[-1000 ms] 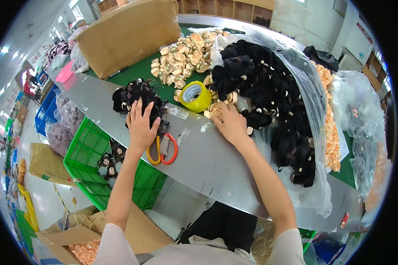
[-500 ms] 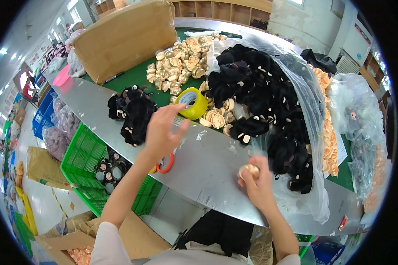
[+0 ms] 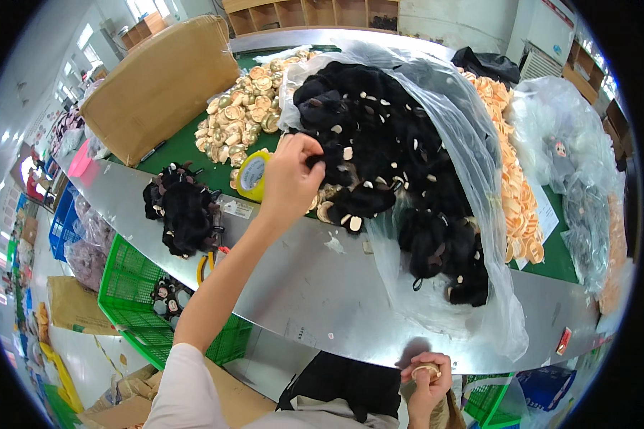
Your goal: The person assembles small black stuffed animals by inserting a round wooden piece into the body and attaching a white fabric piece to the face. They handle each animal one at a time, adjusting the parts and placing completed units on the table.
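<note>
My left hand [image 3: 288, 179] reaches over the table to the edge of a large heap of black plush pieces [image 3: 422, 157]. Its fingers and thumb are closed round a bit of black plush [image 3: 312, 159], largely covered by the hand. Low at the table's near edge, my right hand [image 3: 431, 379] grips a round gold-and-cream moulded face piece [image 3: 427, 370]. Just left of my left hand stands a roll of yellow tape [image 3: 252, 176], partly hidden. A smaller pile of black plush pieces [image 3: 184, 214] lies on the metal left part of the table [image 3: 293, 286].
Behind the tape are heaped gold face pieces [image 3: 240, 114] beside a big cardboard box [image 3: 161, 86]. Clear plastic sheeting [image 3: 444, 107] borders the black heap, with peach-coloured pieces [image 3: 519, 207] beyond. Orange-handled scissors [image 3: 206, 266] lie near my left forearm; a green crate [image 3: 132, 293] stands below.
My left hand has moved right to the black heap and closed on plush there. My right hand has drawn back toward my body, still holding the face piece. The view has shifted.
</note>
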Available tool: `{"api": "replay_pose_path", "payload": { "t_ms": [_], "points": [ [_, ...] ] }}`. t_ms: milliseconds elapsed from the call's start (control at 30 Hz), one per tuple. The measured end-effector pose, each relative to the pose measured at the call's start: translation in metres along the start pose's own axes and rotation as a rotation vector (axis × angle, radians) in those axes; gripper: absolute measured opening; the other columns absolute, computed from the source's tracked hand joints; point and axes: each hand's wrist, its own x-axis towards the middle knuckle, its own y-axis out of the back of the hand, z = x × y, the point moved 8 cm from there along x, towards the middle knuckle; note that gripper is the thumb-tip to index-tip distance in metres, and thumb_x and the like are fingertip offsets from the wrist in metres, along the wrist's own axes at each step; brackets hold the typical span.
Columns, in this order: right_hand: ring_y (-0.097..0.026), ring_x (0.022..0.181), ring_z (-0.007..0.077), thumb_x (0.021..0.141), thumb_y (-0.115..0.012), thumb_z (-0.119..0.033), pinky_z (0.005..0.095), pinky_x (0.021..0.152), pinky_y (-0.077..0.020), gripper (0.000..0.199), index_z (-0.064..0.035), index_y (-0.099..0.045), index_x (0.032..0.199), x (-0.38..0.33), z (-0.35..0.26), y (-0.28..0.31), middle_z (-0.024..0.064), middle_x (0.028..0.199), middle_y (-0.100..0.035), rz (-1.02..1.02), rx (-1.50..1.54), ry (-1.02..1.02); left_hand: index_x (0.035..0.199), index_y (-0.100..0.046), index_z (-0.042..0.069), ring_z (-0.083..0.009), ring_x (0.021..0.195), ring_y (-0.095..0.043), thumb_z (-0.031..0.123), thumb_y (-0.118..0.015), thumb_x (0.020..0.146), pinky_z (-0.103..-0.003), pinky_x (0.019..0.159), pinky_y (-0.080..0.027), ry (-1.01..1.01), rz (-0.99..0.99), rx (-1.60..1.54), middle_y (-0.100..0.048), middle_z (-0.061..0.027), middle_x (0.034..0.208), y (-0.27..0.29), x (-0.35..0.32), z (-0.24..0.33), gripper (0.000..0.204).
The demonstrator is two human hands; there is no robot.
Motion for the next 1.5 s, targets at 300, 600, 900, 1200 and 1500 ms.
{"api": "replay_pose_path", "payload": {
  "t_ms": [300,600,900,1200,1500],
  "points": [
    [-0.063,0.075,0.0156,0.094,-0.058,-0.046,0.0257,0.061,-0.05,0.057,0.0074,-0.062,0.113,0.046,-0.017,-0.091,0.0116,0.091,-0.064,-0.435,0.477,-0.182,0.099,-0.051,0.007,-0.0116,0.097,-0.054,0.004,-0.069,0.083,-0.025,0.085,-0.045,0.397,-0.077,-1.085,-0.053,-0.0059,0.105,0.01,-0.203,0.052,0.025],
    [-0.046,0.068,-0.0007,0.09,-0.07,-0.003,0.0152,0.058,-0.0354,0.016,0.0029,-0.064,0.104,0.026,-0.033,-0.112,-0.0062,0.08,-0.058,-0.429,0.241,-0.136,0.105,-0.054,0.004,-0.0173,0.102,-0.049,0.014,-0.07,0.081,-0.03,0.096,-0.037,0.632,-0.442,-1.193,-0.049,-0.0081,0.112,-0.001,-0.295,0.059,0.031],
    [-0.059,0.076,0.0137,0.087,-0.072,-0.011,0.0249,0.068,-0.0471,0.019,-0.0005,-0.068,0.103,-0.003,-0.065,-0.099,0.0062,0.09,-0.064,-0.265,-0.006,0.204,0.127,-0.054,-0.002,-0.0162,0.099,-0.067,0.0,-0.073,0.082,-0.031,0.09,-0.053,0.747,-0.261,-0.766,-0.069,-0.0084,0.106,0.01,-0.278,0.065,0.049],
    [-0.049,0.069,0.0034,0.087,-0.067,0.003,0.0183,0.056,-0.0371,0.005,0.0031,-0.063,0.09,-0.003,-0.046,-0.112,0.0032,0.091,-0.059,-0.551,0.024,0.082,0.112,-0.059,0.004,-0.0096,0.102,-0.058,0.002,-0.076,0.083,-0.027,0.093,-0.048,0.8,-0.194,-1.126,-0.061,0.0002,0.108,0.006,-0.283,0.068,0.034],
    [-0.047,0.071,0.0026,0.092,-0.064,0.001,0.0179,0.058,-0.0351,0.002,0.0028,-0.063,0.093,-0.007,-0.034,-0.116,0.0012,0.093,-0.057,-0.47,0.18,0.033,0.121,-0.063,0.0,-0.0197,0.109,-0.064,0.008,-0.071,0.09,-0.035,0.096,-0.053,0.924,-0.138,-1.446,-0.066,-0.01,0.117,0.003,-0.299,0.06,0.032]
  ]
}}
